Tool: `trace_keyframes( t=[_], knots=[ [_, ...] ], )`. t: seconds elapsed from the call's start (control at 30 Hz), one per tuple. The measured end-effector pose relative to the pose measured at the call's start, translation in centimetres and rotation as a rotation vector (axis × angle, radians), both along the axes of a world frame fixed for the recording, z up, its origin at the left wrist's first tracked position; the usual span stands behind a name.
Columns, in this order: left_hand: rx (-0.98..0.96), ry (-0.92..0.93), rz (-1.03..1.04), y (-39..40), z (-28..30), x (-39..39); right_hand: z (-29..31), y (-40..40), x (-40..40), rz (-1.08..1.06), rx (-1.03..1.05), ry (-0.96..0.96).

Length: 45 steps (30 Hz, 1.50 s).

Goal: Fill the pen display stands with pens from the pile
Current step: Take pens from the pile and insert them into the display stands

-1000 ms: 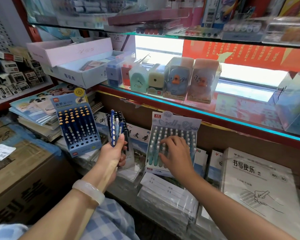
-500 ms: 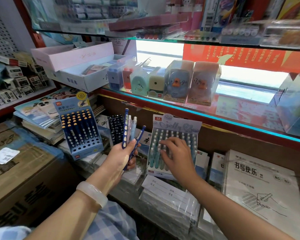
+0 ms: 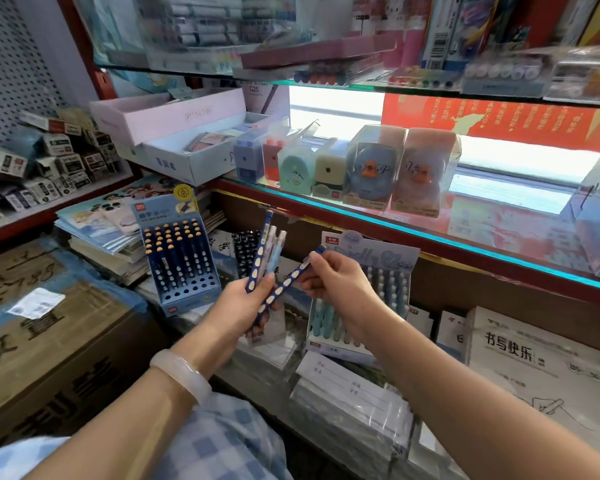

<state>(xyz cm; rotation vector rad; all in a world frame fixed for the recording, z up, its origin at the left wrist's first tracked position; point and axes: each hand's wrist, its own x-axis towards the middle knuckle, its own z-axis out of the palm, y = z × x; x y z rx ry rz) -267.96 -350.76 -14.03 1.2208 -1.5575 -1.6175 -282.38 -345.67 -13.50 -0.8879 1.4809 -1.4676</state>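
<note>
Stationery shop: stocked glass shelves point(image 3: 413, 233)

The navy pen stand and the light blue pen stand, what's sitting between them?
In the head view, a black pen stand sits between the navy pen stand and the light blue pen stand, partly hidden by the left hand gripping pens.

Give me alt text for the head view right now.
The right hand pinches a dark blue dotted pen out of the bunch of pens gripped by the left hand. Behind stand a dark blue pen stand and a pale blue pen stand.

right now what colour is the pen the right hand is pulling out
Dark blue pen with pale oval dots, seen in the head view.
</note>
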Motion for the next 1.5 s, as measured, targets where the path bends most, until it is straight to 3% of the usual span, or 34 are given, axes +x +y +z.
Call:
trace_keyframes(
  t=[0.17,0.33,0.57,0.7,1.2,1.5],
  knots=[
    [0.033,-0.027,0.197,-3.0,0.1,4.4,1.2,-2.2,1.0,-0.01,-0.069,0.061],
    [0.056,0.133,0.356,-5.6,0.3,8.5,1.6,-6.6,3.8,0.024,-0.106,0.347],
    [-0.031,0.113,0.376,-7.8,-0.1,12.5,1.1,-12.9,8.1,0.106,-0.112,0.724],
    [-0.076,0.052,0.372,-9.2,-0.3,13.9,-0.1,-16.2,9.9,0.134,-0.063,0.786],
    [0.005,0.094,0.381,-11.5,-2.1,15.8,-5.5,-21.6,11.9,0.325,0.137,1.17],
    [0.017,0.101,0.381,-10.9,-1.9,15.4,-5.8,-21.8,12.2,0.371,0.219,1.122]
  ],
)
